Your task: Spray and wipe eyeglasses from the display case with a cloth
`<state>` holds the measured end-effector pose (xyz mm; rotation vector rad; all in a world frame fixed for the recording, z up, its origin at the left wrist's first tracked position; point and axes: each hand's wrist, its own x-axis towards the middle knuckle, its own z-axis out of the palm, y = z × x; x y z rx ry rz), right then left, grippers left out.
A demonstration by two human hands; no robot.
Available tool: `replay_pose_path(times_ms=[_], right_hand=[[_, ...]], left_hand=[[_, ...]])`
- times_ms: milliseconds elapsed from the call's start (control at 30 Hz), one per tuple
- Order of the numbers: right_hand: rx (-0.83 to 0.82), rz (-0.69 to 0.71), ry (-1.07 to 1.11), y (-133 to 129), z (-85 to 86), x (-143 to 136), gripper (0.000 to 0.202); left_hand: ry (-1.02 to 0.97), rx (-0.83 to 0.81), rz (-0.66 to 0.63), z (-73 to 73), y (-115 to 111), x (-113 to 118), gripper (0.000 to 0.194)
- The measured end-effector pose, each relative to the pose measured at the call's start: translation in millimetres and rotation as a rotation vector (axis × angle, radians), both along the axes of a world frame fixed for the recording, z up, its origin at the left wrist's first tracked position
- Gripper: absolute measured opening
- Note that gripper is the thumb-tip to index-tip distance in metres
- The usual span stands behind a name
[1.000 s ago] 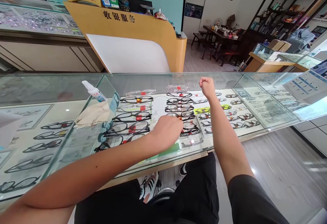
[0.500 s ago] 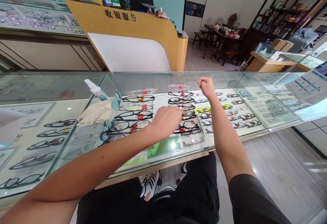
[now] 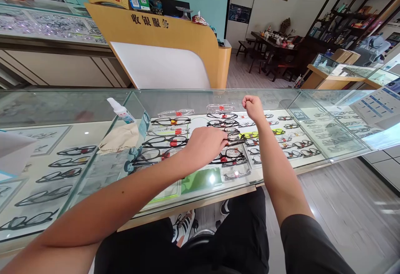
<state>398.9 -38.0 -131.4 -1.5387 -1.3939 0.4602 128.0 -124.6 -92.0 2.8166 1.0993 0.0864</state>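
Note:
My left hand (image 3: 206, 144) is over the middle of the glass display counter (image 3: 200, 198), fingers bent together and pointing right. Its fingertips are near a dark pair of glasses (image 3: 234, 137) with a red tag; whatever they may pinch is hidden. My right hand (image 3: 253, 108) is closed in a fist above the counter's far part, and nothing shows in it. Rows of eyeglasses (image 3: 171, 121) with red and yellow tags lie beneath the glass around both hands. Left of them, a tan cloth (image 3: 118, 138) and a white spray bottle (image 3: 121, 110) rest on top.
A wooden reception desk (image 3: 175, 28) stands behind the counter. On the right end of the glass is a printed calendar sheet (image 3: 379, 105), and a white paper (image 3: 14, 153) is at the left. A dark table (image 3: 271, 41) with stools stands farther back.
The fingers of my left hand have shifted slightly, and a small white spot at their tips no longer shows. My right fist stays in place. The view has shifted a little.

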Motion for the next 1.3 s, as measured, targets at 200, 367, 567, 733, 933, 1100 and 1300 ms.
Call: replay_pose_path(times_ms=[200, 367, 567, 733, 933, 1100, 1300], right_hand=[[0.023, 0.03, 0.048, -2, 4.4, -5, 0.014], [0.109, 0.119, 0.142, -17, 22.6, -36, 0.011], [0.257, 0.32, 0.234, -43, 81.3, -117, 0.011], [0.394, 0.674, 0.2, -75, 152.7, -171, 0.009], [0.544, 0.754, 0.073, -95, 177.5, -203, 0.015], [0.622, 0.684, 0.036, -94, 167.3, -206, 0.015], [0.653, 0.683, -0.087, -93, 167.3, -203, 0.016]], left_hand=[[-0.476, 0.005, 0.055, 57.0, 11, -40, 0.017], [-0.985, -0.01, 0.137, 91.9, 39, -81, 0.008], [-1.344, -0.299, 0.041, 119.7, 35, -113, 0.023], [-1.454, -0.333, -0.017, 130.6, 29, -131, 0.022], [-1.497, -0.342, -0.061, 137.6, 22, -145, 0.021], [-1.476, -0.284, -0.057, 141.6, 16, -150, 0.021], [-1.409, -0.199, -0.056, 140.3, 16, -146, 0.018]])
